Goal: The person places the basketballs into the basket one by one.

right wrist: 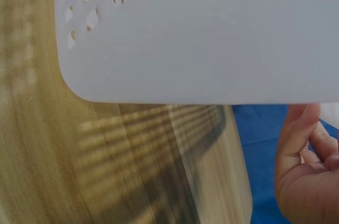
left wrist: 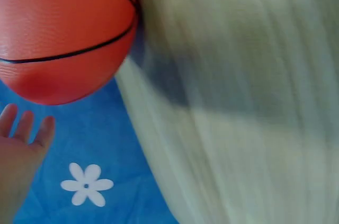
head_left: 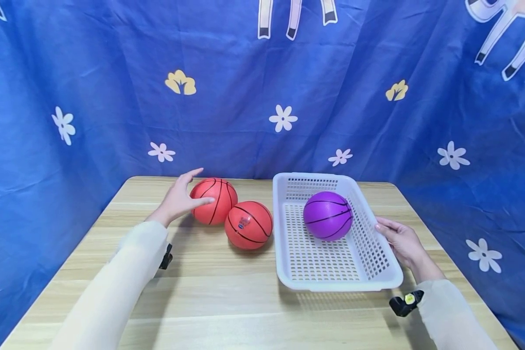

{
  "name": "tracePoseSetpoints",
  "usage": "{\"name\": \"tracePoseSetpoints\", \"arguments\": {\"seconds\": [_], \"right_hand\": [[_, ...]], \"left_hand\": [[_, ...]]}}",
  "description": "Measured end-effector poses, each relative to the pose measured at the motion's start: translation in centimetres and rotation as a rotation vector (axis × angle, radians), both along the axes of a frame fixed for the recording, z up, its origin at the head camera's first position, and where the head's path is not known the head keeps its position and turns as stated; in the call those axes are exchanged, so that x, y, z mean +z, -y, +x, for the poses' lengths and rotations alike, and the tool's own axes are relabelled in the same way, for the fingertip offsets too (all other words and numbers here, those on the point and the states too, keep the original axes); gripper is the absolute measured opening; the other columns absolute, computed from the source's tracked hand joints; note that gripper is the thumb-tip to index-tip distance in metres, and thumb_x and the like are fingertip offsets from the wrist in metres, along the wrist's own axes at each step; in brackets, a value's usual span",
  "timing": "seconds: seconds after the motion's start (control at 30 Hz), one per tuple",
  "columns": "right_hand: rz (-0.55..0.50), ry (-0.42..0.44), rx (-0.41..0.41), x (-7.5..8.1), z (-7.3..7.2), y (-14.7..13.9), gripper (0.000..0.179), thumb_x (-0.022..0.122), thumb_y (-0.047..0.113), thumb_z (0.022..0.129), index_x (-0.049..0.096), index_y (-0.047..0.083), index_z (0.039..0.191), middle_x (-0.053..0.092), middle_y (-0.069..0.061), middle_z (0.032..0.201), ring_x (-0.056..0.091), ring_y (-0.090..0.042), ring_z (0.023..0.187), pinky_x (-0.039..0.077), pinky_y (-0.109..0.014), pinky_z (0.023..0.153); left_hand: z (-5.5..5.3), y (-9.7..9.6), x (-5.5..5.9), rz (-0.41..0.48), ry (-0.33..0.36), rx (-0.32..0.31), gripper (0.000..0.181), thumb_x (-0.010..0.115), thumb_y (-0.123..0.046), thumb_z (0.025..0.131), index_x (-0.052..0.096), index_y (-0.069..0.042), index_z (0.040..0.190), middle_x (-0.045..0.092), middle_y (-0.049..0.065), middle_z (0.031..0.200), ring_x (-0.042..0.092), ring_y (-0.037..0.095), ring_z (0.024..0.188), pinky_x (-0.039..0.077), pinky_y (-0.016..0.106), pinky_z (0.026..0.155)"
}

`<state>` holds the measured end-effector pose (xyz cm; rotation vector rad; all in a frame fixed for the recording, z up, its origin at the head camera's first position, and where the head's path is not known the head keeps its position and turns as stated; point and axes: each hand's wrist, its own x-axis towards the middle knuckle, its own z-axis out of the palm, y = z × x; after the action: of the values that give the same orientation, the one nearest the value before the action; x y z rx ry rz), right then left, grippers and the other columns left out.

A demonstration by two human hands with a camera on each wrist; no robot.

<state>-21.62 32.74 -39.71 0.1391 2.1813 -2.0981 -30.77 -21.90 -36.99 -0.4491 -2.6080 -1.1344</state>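
Note:
My left hand is spread beside the farther orange-red basketball, thumb in front of it and fingers toward its back. In the left wrist view, the fingertips stand apart from that ball. A second orange-red basketball sits just to its right. The white perforated plastic basket has a purple ball inside. My right hand grips the basket's right rim, with the thumb on the edge; its other fingers are partly hidden. The right wrist view shows the basket's wall above the thumb.
A light wooden table carries everything. A blue curtain printed with flowers and animal legs hangs behind it and along both sides. Small black devices are strapped at both wrists.

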Motion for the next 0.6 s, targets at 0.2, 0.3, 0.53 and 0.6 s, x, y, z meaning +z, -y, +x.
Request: {"name": "tracePoseSetpoints", "arguments": {"seconds": [0.2, 0.3, 0.53, 0.6], "right_hand": [[-0.002, -0.010, 0.000, -0.2, 0.0, -0.1, 0.056, 0.056, 0.021, 0.084, 0.033, -0.002, 0.130, 0.058, -0.003, 0.102, 0.055, -0.021, 0.093, 0.047, -0.033, 0.073], [-0.011, -0.021, 0.003, -0.3, -0.1, -0.1, 0.056, 0.056, 0.020, 0.084, 0.033, -0.004, 0.129, 0.058, -0.004, 0.102, 0.055, -0.023, 0.093, 0.047, -0.033, 0.073], [-0.013, -0.031, 0.003, -0.2, 0.0, 0.1, 0.057, 0.056, 0.020, 0.084, 0.032, -0.005, 0.129, 0.059, -0.004, 0.101, 0.056, -0.023, 0.092, 0.048, -0.033, 0.072], [-0.013, -0.033, 0.004, -0.2, 0.1, 0.1, 0.057, 0.056, 0.020, 0.084, 0.032, -0.005, 0.129, 0.058, -0.004, 0.101, 0.056, -0.023, 0.092, 0.048, -0.034, 0.072]], "left_hand": [[0.1, 0.5, -2.0, -0.020, 0.030, -0.030, 0.096, 0.078, -0.043, 0.055, 0.029, -0.018, 0.134, 0.031, 0.014, 0.130, 0.028, 0.033, 0.115, 0.031, 0.057, 0.084], [0.2, 0.5, -2.9, -0.018, 0.053, -0.031, 0.100, 0.079, -0.043, 0.053, 0.027, -0.019, 0.135, 0.031, 0.016, 0.127, 0.032, 0.034, 0.112, 0.035, 0.056, 0.082], [0.1, 0.6, -4.1, 0.017, 0.033, -0.016, 0.103, 0.082, -0.036, 0.051, 0.025, -0.023, 0.135, 0.031, 0.016, 0.126, 0.034, 0.035, 0.110, 0.036, 0.055, 0.080], [0.2, 0.7, -4.2, 0.024, 0.031, -0.005, 0.101, 0.082, -0.035, 0.051, 0.025, -0.023, 0.135, 0.031, 0.017, 0.126, 0.035, 0.036, 0.109, 0.036, 0.056, 0.080]]}}
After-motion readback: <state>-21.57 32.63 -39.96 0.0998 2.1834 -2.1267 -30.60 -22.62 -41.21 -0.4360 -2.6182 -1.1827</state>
